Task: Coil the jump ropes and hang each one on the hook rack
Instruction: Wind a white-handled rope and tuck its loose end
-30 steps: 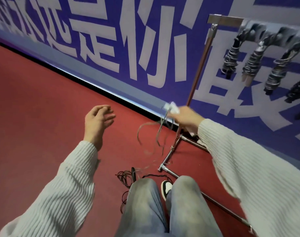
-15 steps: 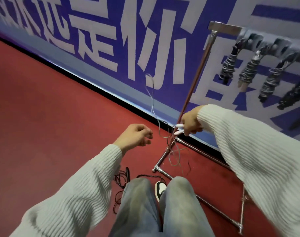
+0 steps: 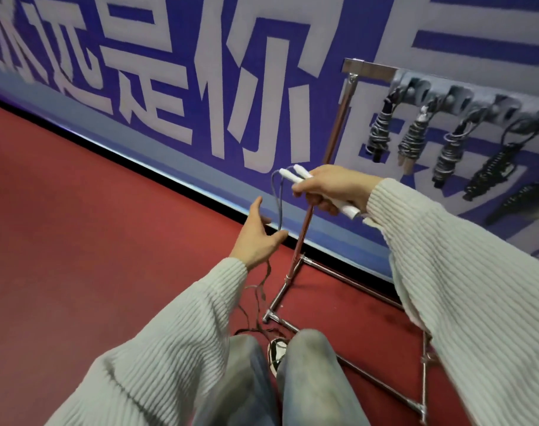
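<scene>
The hook rack (image 3: 369, 66) sits at your two o'clock against the blue banner (image 3: 176, 75), coiled ropes (image 3: 411, 136) hanging from its hooks as before. Your right hand (image 3: 332, 187) has risen from beside the rack's post to one o'clock and now grips both white handles (image 3: 295, 175) of the jump rope (image 3: 277, 204) together. Your left hand (image 3: 257, 238), half curled a moment ago, has spread open and moved up to twelve o'clock, its fingers touching the cord that hangs from the handles and trails to the red floor (image 3: 77, 241) near your shoe (image 3: 275, 353).
</scene>
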